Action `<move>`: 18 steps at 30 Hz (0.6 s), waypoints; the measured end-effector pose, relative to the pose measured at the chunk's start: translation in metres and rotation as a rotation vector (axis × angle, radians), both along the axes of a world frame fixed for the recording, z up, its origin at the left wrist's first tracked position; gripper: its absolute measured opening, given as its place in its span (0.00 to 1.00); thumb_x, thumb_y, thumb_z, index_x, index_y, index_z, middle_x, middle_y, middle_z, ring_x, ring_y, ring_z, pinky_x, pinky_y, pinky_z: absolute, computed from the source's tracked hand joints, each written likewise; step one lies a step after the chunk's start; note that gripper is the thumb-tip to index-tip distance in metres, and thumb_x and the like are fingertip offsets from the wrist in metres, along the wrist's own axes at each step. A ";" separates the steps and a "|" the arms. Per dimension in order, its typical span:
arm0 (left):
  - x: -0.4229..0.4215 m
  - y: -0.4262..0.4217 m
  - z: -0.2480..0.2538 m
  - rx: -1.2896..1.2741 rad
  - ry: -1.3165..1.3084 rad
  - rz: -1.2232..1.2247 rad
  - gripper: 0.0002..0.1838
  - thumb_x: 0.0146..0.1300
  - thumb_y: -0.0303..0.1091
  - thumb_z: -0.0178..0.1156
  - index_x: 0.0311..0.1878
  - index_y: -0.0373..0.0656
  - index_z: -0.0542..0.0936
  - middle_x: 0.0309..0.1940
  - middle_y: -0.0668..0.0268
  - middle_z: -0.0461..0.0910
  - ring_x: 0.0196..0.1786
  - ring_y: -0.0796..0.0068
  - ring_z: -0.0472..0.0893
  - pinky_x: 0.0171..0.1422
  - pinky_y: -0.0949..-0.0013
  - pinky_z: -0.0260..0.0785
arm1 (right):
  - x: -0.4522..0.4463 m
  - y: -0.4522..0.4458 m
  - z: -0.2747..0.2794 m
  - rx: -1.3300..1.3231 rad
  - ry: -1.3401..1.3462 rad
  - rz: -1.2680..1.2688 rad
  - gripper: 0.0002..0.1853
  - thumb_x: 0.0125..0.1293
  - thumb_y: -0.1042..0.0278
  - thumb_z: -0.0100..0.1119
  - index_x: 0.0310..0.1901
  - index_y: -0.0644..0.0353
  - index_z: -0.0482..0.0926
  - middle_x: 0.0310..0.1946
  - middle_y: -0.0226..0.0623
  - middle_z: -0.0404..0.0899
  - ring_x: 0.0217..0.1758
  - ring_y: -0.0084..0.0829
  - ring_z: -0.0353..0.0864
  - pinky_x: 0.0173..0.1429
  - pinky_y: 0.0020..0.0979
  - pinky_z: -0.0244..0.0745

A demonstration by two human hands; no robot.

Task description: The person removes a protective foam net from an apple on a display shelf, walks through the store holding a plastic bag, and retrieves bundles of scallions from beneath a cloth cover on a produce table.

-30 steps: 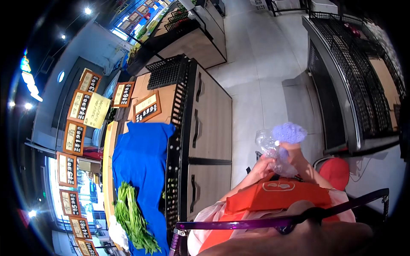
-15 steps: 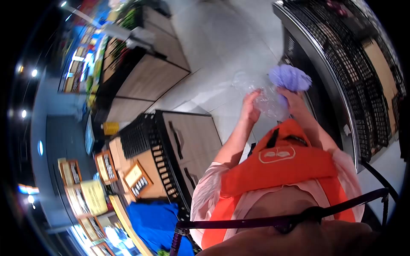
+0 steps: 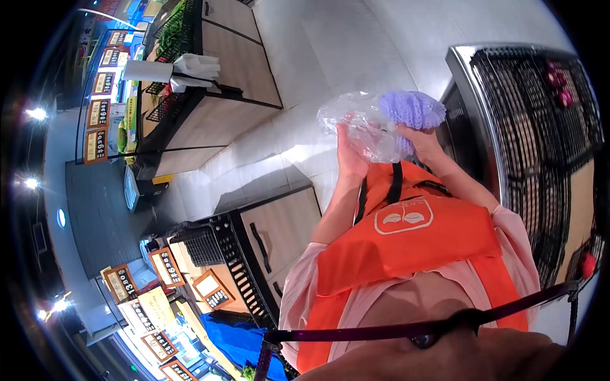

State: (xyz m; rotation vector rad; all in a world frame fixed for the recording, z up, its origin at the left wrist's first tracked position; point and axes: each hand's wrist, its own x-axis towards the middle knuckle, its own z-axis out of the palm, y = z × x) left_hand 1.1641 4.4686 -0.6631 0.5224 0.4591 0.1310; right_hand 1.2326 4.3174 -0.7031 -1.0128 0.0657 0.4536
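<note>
Clear crinkled plastic, which looks like a thin bag [image 3: 361, 117], spreads between my two hands. My left hand [image 3: 351, 152] grips its near side, with the thumb and fingers partly seen through the film. A bunched lavender cloth with a knobbly, knitted-looking texture [image 3: 414, 109] sits to the right, touching the plastic. My right hand [image 3: 422, 143] is closed around the lower part of this cloth, and some of it hangs below the fingers. Whether the right fingers also pinch the plastic is hidden. Both hands are held out in front of my orange apron [image 3: 406, 247].
Black mesh crates [image 3: 527, 127] on a metal-edged stand are to my right, with a few red onions [image 3: 556, 79]. At the left are a wooden cabinet [image 3: 279, 228], price signs [image 3: 166, 267] and a blue cloth [image 3: 235, 340]. A vegetable display [image 3: 171, 32] and a white bag roll [image 3: 149, 71] stand farther off.
My view has turned and steadied. Both hands, with the plastic and the lavender cloth, now appear farther left. The plastic looks more spread out to the left.
</note>
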 end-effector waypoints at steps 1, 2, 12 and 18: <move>0.023 0.002 -0.001 -0.050 -0.056 0.037 0.26 0.69 0.52 0.40 0.61 0.45 0.63 0.53 0.55 0.71 0.55 0.57 0.72 0.59 0.54 0.65 | 0.019 0.008 0.001 0.035 0.031 -0.004 0.16 0.51 0.80 0.65 0.44 0.60 0.76 0.38 0.29 0.78 0.42 0.24 0.77 0.49 0.28 0.72; 0.046 0.005 -0.003 -0.107 -0.041 0.032 0.25 0.69 0.51 0.42 0.61 0.43 0.64 0.52 0.56 0.71 0.55 0.59 0.72 0.59 0.55 0.66 | 0.040 0.016 0.003 0.038 0.035 0.009 0.17 0.51 0.80 0.64 0.45 0.60 0.76 0.40 0.29 0.77 0.43 0.24 0.77 0.51 0.28 0.72; 0.289 0.062 -0.075 0.211 0.269 -0.311 0.25 0.54 0.21 0.52 0.58 0.39 0.69 0.47 0.59 0.76 0.48 0.64 0.77 0.55 0.64 0.70 | 0.260 0.065 -0.044 -0.216 0.016 -0.198 0.15 0.52 0.75 0.64 0.44 0.62 0.76 0.39 0.31 0.77 0.42 0.25 0.76 0.47 0.29 0.72; 0.478 0.085 -0.031 0.308 0.196 -0.533 0.31 0.52 0.16 0.48 0.63 0.41 0.62 0.40 0.54 0.77 0.40 0.63 0.79 0.51 0.65 0.72 | 0.416 0.058 -0.042 -0.454 -0.391 -0.403 0.17 0.52 0.72 0.65 0.45 0.65 0.75 0.40 0.33 0.78 0.44 0.24 0.76 0.49 0.29 0.71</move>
